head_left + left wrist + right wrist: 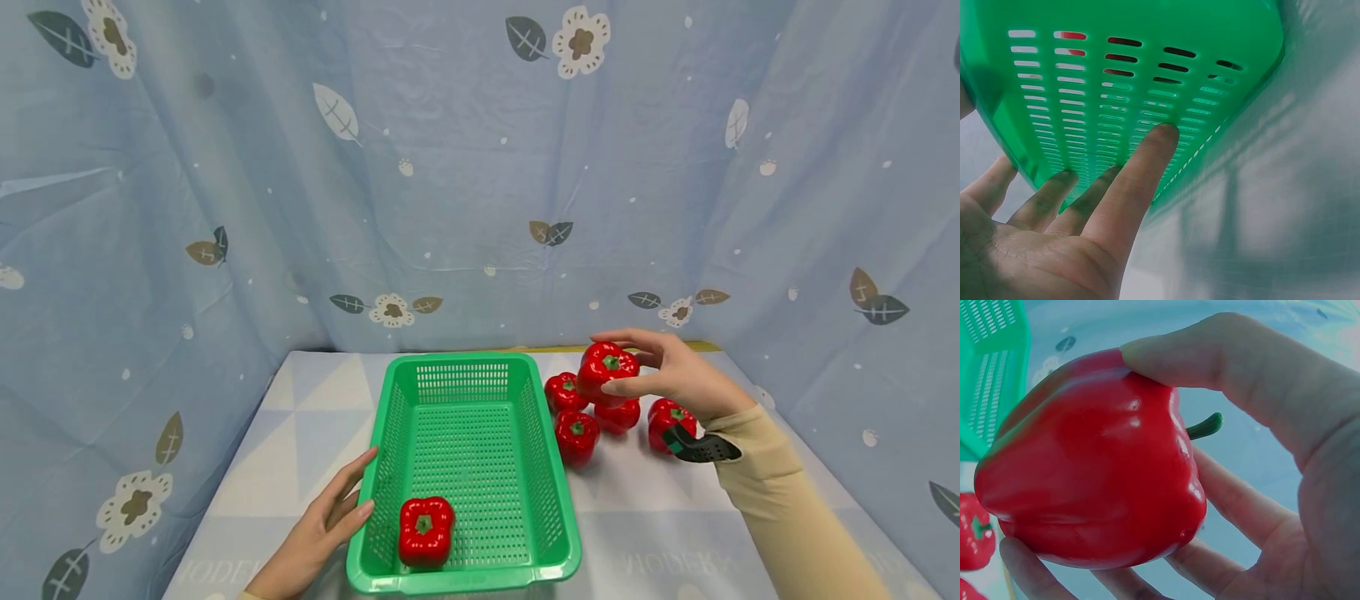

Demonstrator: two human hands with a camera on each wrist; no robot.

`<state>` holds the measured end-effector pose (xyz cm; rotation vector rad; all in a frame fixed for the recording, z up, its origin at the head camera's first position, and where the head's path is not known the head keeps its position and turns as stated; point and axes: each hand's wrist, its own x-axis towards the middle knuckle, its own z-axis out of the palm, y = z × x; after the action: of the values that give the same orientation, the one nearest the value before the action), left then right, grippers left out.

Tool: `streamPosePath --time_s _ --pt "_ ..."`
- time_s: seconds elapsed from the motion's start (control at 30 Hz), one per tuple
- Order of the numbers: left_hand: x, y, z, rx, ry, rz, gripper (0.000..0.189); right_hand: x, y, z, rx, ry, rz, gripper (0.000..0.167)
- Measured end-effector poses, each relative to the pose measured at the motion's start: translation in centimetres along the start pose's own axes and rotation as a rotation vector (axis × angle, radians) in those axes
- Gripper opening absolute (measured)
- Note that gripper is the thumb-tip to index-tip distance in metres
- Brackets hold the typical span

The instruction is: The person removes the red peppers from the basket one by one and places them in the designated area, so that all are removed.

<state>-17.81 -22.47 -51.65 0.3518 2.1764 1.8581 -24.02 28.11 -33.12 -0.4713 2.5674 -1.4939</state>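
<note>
My right hand [678,379] holds a glossy red bell pepper [602,372] above the pile, its thumb on one side and fingers curled round the other. The green stem [1205,426] points toward the palm in the right wrist view. At the left of the green basket [555,492], my left hand [322,521] rests with fairly straight fingers against the slotted outer wall [1116,81]. One red bell pepper [425,532] sits inside the basket, in its near left corner.
Several more red bell peppers lie to the basket's right, including one by its wall [577,437] and one below my right wrist [670,425]. A patterned cloth [255,467] covers the table. Behind it hangs a blue floral curtain [465,208].
</note>
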Motion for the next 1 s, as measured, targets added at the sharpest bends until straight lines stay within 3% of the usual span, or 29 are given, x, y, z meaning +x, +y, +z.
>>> streamPosePath --time_s 0.23,0.6,1.0 --pt "0.0 0.0 0.1 -0.002 0.004 -0.005 0.063 -1.5 2.2 -0.2 -0.042 0.033 0.02 0.063" --pt "0.0 0.0 0.0 -0.003 0.005 -0.006 0.063 -3.3 6.3 0.3 0.075 0.045 0.053 0.065" --pt "0.2 -0.2 -0.1 0.017 0.007 -0.005 0.063 -4.0 9.5 1.7 0.079 0.05 0.093 0.068"
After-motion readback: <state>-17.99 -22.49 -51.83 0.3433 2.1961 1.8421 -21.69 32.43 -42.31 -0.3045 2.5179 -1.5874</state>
